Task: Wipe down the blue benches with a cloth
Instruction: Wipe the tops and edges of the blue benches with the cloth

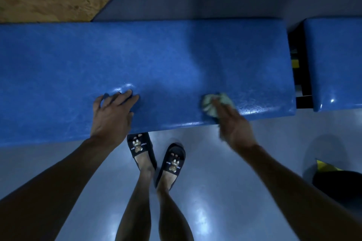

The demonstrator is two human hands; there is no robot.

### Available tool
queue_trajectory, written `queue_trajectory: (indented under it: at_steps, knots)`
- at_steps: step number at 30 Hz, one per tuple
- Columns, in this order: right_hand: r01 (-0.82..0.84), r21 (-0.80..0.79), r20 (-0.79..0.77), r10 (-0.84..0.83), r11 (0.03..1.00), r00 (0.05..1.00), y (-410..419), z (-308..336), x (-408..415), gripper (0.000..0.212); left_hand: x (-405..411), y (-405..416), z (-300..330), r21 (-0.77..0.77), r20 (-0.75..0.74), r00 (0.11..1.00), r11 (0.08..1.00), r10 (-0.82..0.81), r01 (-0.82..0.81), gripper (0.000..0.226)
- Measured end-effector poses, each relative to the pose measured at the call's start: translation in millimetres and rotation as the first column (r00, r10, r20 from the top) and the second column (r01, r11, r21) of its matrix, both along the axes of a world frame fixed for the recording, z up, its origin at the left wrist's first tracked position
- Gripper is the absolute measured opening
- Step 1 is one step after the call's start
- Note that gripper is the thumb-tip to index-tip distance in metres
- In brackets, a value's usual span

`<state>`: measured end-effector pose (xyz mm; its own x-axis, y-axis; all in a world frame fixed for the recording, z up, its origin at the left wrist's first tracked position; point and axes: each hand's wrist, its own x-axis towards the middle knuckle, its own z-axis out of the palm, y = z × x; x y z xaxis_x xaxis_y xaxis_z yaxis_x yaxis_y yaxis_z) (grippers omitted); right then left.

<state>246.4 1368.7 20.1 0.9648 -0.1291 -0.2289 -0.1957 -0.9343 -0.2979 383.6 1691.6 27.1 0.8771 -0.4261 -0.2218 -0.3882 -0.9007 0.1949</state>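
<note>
Near the bench [156, 55] front edge, left hand [112, 115] flat, fingers spread (right hand [234, 127] pressing bunched cloth [212, 103]).

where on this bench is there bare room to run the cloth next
The long blue bench is bare between the left hand and the cloth under the right hand, along its whole far half, and left of the left hand. Only the near edge, where both hands sit, is taken.
</note>
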Motion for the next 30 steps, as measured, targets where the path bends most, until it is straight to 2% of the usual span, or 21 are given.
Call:
queue_trajectory:
  at_steps: [2, 3, 5, 8, 10, 13, 15, 17, 18, 20, 22, 24, 27, 30]
  knots:
    - [0.302, -0.041, -0.044, -0.304, 0.952, 0.952, -43.2, 2.1, -8.3, 0.070, -0.4, -0.2, -1.1, -0.005, 0.003, 1.000, 1.000, -0.002, 0.002, 0.051]
    - [0.401, -0.079, -0.026, -0.404, 0.913, 0.915, -50.3, 0.5, -9.2, 0.064, -0.8, -0.6, -1.6, -0.005, 0.001, 1.000, 1.000, -0.004, 0.004, 0.051]
    - [0.523, -0.094, 0.055, -0.520, 0.847, 0.852, -32.6, -7.5, -4.2, 0.058, -1.1, -1.8, -1.5, -0.007, -0.009, 1.000, 1.000, -0.002, 0.002, 0.050]
    - [0.632, 0.056, 0.032, -0.634, 0.773, 0.773, 50.3, -16.0, 8.4, 0.062, -0.2, -3.1, -0.4, 0.006, -0.020, 1.000, 1.000, -0.002, 0.002, 0.050]
    - [0.527, 0.170, -0.004, -0.534, 0.833, 0.845, 115.1, -16.4, 11.2, 0.064, 1.4, -2.3, -0.1, 0.017, -0.047, 0.999, 1.000, 0.007, -0.006, 0.050]
    - [0.141, 0.205, 0.046, -0.153, 0.969, 0.987, 167.6, -4.0, 11.9, 0.065, 3.0, -1.9, 1.1, 0.026, -0.077, 0.997, 1.000, 0.017, -0.015, 0.052]
    - [-0.089, 0.151, 0.071, 0.079, 0.984, 0.994, 154.2, 2.7, 13.2, 0.061, 5.2, -0.6, 2.0, 0.021, -0.084, 0.996, 1.000, 0.007, -0.005, 0.052]
    - [-0.150, 0.097, 0.042, 0.146, 0.984, 0.988, 119.7, 7.6, 11.0, 0.059, 8.8, 1.0, 2.1, 0.000, -0.083, 0.997, 1.000, -0.002, 0.002, 0.052]
    - [-0.117, 0.070, 0.004, 0.117, 0.991, 0.993, 97.6, 8.8, 7.6, 0.058, 9.8, 1.9, 1.2, -0.014, -0.080, 0.997, 1.000, -0.005, 0.004, 0.052]
    - [0.059, 0.012, -0.071, -0.058, 0.998, 0.996, 48.6, 10.7, -0.5, 0.059, 10.2, 4.9, -1.6, -0.046, -0.063, 0.998, 0.999, -0.015, 0.012, 0.053]
    - [0.266, -0.063, -0.098, -0.272, 0.962, 0.957, 7.7, 14.3, -5.0, 0.060, 9.6, 8.1, -4.5, -0.070, -0.049, 0.998, 0.997, -0.024, 0.021, 0.053]
    - [0.354, -0.151, -0.085, -0.369, 0.923, 0.926, -9.5, 13.8, -4.5, 0.058, 9.7, 9.8, -7.0, -0.084, -0.024, 0.999, 0.996, -0.041, 0.039, 0.052]
    - [0.432, -0.161, -0.034, -0.442, 0.887, 0.896, 13.3, 0.2, 3.3, 0.059, 12.6, 14.7, -6.1, -0.133, 0.030, 0.996, 0.987, -0.088, 0.091, 0.049]
    - [0.591, -0.126, -0.036, -0.599, 0.797, 0.800, 74.0, -17.8, 22.8, 0.063, 13.3, 30.8, -1.9, -0.215, 0.043, 0.992, 0.969, -0.116, 0.123, 0.049]
